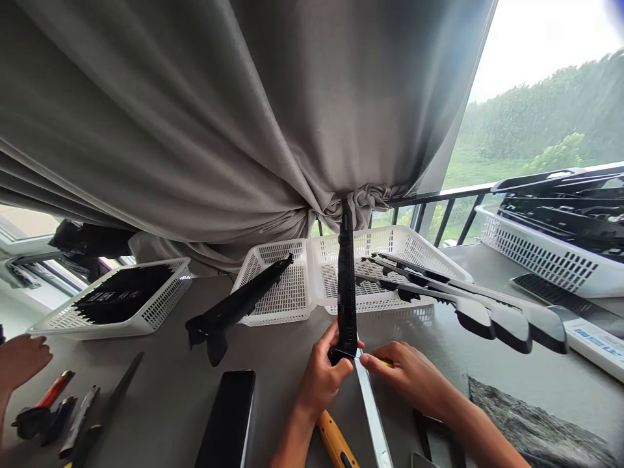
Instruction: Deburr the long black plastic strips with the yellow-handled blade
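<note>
Near the middle, my left hand [322,374] grips the lower end of a long black plastic trim piece [346,286], which stands almost upright in view. My right hand [407,370] is closed around a small tool with a yellow handle [387,363]. Its thin tip touches or nearly touches the bottom of the trim piece, close to my left thumb; the tool's kind is mostly hidden. Under my hands runs a flat silver metal strip [373,409]. A yellow-orange handle [336,442] lies beside my left wrist.
White plastic baskets [312,302] stand behind my hands, with several long trim pieces [509,325] across the right one and another [234,312] at left. A phone [227,416] lies nearby. Another person's hand [22,361] is at far left, near pens. Grey cloth [536,422] lies right.
</note>
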A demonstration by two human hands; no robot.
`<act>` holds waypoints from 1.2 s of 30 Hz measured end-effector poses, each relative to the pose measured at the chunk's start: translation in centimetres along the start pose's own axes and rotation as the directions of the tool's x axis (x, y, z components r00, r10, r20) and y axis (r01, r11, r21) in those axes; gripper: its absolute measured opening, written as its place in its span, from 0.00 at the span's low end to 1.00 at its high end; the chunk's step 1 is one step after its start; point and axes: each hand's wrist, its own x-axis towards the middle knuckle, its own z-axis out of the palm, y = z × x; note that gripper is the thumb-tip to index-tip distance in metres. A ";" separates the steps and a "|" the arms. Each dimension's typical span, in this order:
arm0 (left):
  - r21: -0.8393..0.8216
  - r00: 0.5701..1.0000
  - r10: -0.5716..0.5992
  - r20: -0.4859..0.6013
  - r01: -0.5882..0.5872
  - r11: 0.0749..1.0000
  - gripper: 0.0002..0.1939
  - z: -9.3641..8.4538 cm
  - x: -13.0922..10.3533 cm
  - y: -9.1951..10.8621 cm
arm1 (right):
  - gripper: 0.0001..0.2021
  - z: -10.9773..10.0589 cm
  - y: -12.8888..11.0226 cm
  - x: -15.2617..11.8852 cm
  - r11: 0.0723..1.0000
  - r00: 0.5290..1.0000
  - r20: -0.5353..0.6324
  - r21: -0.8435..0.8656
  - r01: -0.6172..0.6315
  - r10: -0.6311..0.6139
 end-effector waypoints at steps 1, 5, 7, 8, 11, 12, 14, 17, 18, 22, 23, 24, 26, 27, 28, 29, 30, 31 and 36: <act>0.001 1.000 0.004 0.006 -0.004 1.000 0.35 0.0 0.0 0.0 | 0.36 0.1 0.1 0.0 1.000 1.000 -0.007 -0.005 0.006 -0.006; 0.025 1.000 0.017 0.025 -0.017 1.000 0.31 0.0 0.1 0.3 | 0.36 0.1 0.6 0.1 1.000 0.999 -0.047 -0.030 0.003 -0.005; 0.042 0.999 0.032 0.033 -0.033 0.999 0.30 0.0 0.1 0.4 | 0.36 0.0 0.9 0.2 0.999 0.999 -0.052 -0.035 -0.015 0.013; 0.044 0.998 0.041 0.038 -0.043 0.998 0.30 0.0 0.1 0.4 | 0.36 0.0 1.0 0.2 0.999 0.998 -0.054 -0.034 -0.023 0.021; 0.036 0.998 0.049 0.044 -0.051 0.998 0.30 0.0 0.1 0.4 | 0.36 -0.1 1.3 0.3 0.999 0.998 -0.048 -0.021 -0.030 0.029; 0.034 0.998 0.045 0.042 -0.047 0.998 0.30 -0.1 0.1 0.4 | 0.36 -0.2 1.3 0.3 1.000 0.999 -0.044 -0.012 -0.026 0.025; 0.032 0.999 0.035 0.035 -0.036 0.999 0.29 -0.1 0.1 0.2 | 0.36 -0.2 1.2 0.2 1.000 0.999 -0.035 0.011 -0.023 0.023; 0.015 0.999 0.025 0.034 -0.025 1.000 0.30 -0.2 0.1 0.0 | 0.36 -0.2 0.7 0.0 0.999 1.000 -0.011 0.044 -0.013 0.013; 0.007 0.999 0.021 0.035 -0.021 1.000 0.30 -0.2 0.1 -0.1 | 0.36 -0.2 0.5 0.0 0.999 1.000 0.001 0.051 -0.007 0.007; -0.012 0.999 0.006 0.044 -0.005 1.000 0.32 0.0 0.0 0.0 | 0.35 -0.2 0.0 -0.1 0.998 1.000 0.011 0.059 -0.003 0.002; -0.014 0.999 0.006 0.046 -0.006 1.000 0.32 0.1 0.0 0.2 | 0.36 -0.2 0.0 0.0 0.998 1.000 0.004 0.060 -0.005 0.004; -0.016 0.999 0.006 0.049 -0.006 1.000 0.32 0.1 0.0 0.3 | 0.36 -0.3 0.1 0.0 0.998 1.000 -0.007 0.060 -0.004 0.004; -0.012 0.998 0.012 0.054 -0.011 1.000 0.31 0.2 -0.1 0.6 | 0.38 -0.3 0.5 0.1 0.998 0.999 -0.042 0.056 0.005 -0.003; -0.008 0.998 0.015 0.053 -0.015 1.000 0.31 0.3 -0.1 0.7 | 0.38 -0.3 0.7 0.2 0.999 0.998 -0.066 0.051 0.010 -0.007; -0.003 0.998 0.019 0.052 -0.018 1.000 0.30 0.3 -0.1 0.8 | 0.39 -0.3 0.9 0.2 0.999 0.996 -0.087 0.044 0.012 -0.008; 0.001 0.999 0.022 0.050 -0.022 1.000 0.30 0.3 -0.1 0.8 | 0.39 -0.3 1.0 0.2 0.999 0.995 -0.103 0.037 0.012 -0.008; 0.002 0.999 0.024 0.047 -0.024 1.000 0.30 0.3 -0.1 0.8 | 0.39 -0.2 1.2 0.2 0.999 0.993 -0.115 0.031 0.012 -0.008; 0.003 0.999 0.024 0.042 -0.025 1.000 0.30 0.2 -0.1 0.8 | 0.39 -0.2 1.2 0.2 1.000 0.993 -0.120 0.025 0.012 -0.009; -0.006 1.000 0.013 0.006 -0.013 1.000 0.31 0.2 -0.2 0.2 | 0.38 0.0 0.8 0.2 1.000 0.998 -0.056 0.020 0.020 -0.018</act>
